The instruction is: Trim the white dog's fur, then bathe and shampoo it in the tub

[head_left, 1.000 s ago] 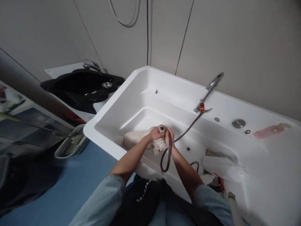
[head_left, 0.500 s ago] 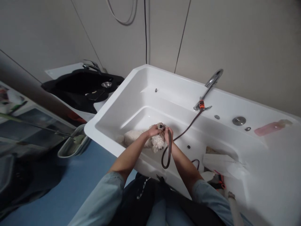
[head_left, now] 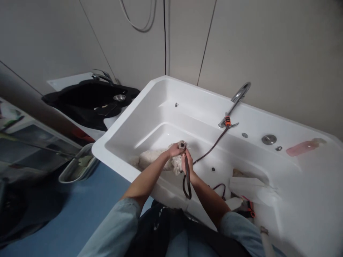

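Observation:
A small white curly-haired dog (head_left: pixel 152 159) is in the white tub (head_left: pixel 128 123), its head towards the middle and its dark nose pointing up. My left hand (head_left: pixel 175 150) is closed around the dog's muzzle and chin. Close against the head, my right hand (head_left: pixel 187 160) is wrapped round the end of a brown hose (head_left: pixel 187 180). The hose loops down below that hand and runs up to the chrome faucet (head_left: pixel 238 96), joined by an orange connector (head_left: pixel 227 120). The hose's tip is hidden by my fingers.
A pink bottle (head_left: pixel 301 148) lies on the tub's right ledge. Near the tub's right end are a white block-like object (head_left: pixel 246 185) and orange-handled items (head_left: pixel 250 210). To the left stand a black basin (head_left: pixel 80 100) and a pale bin (head_left: pixel 80 167) on the blue floor.
My right hand has shifted slightly down and left, turning the hose closer to the dog's face. The hose loop hangs narrower and lower. My left hand stays at the muzzle.

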`<act>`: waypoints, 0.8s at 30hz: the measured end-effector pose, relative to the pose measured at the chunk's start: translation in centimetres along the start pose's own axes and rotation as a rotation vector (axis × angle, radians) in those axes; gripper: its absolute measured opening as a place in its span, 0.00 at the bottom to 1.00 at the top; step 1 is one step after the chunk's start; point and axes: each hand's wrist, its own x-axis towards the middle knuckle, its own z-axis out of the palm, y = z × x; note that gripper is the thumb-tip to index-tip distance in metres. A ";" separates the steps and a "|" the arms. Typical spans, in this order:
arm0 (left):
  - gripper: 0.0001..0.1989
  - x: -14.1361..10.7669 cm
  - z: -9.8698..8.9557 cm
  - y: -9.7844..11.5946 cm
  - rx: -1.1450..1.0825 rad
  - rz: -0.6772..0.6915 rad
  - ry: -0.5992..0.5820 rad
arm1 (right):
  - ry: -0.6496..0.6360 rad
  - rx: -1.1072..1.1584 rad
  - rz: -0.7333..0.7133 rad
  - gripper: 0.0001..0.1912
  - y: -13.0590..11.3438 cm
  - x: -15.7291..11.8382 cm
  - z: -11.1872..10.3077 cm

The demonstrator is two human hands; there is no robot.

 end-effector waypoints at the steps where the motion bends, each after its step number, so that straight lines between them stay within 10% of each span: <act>1: 0.03 0.0 0.0 0.0 0.016 0.011 -0.001 | -0.003 -0.009 0.010 0.28 -0.2 -0.1 0.1; 14: 0.17 -3.8 -0.2 0.3 0.198 0.194 0.003 | -0.154 -0.034 0.057 0.17 0.5 1.9 -2.6; 19: 0.39 -11.2 1.5 -1.3 0.079 -0.136 0.492 | -0.238 -0.107 -0.050 0.11 0.7 -0.8 -4.4; 24: 0.36 -12.5 6.6 -1.0 -0.674 -0.533 0.236 | -0.390 -0.105 -0.109 0.07 1.3 -4.8 -5.6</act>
